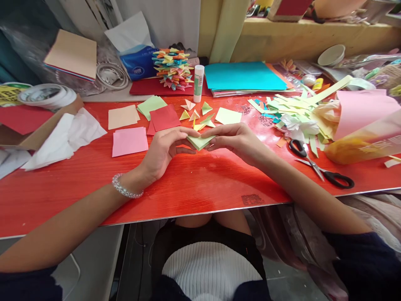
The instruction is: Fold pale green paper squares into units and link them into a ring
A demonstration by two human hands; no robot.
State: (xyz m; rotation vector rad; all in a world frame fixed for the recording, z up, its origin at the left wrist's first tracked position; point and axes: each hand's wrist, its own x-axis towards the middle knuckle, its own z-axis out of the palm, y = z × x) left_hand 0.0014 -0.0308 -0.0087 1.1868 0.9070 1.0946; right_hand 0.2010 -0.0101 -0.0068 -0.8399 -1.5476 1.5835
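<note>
A folded pale green piece of paper [200, 143] is held between both hands above the red table [188, 184]. My left hand [166, 148] pinches its left corner, and my right hand [236, 140] grips the right one with fingertips at the top edge. Just behind lie several small folded paper pieces [194, 115] in pink, yellow and green. Beside my left hand are stacks of square paper: pink [130, 141], red [164, 118], peach [123, 116] and green [152, 106]. A pale yellow-green stack [228, 116] lies behind my right hand.
A glue stick [198, 83] stands upright before a colourful folded-paper model [173, 69] and a tissue pack [138, 62]. Blue paper sheets [246, 76] lie at the back. Open scissors [319, 167] and paper strips [294, 106] are on the right. A cardboard box [40, 133] sits left.
</note>
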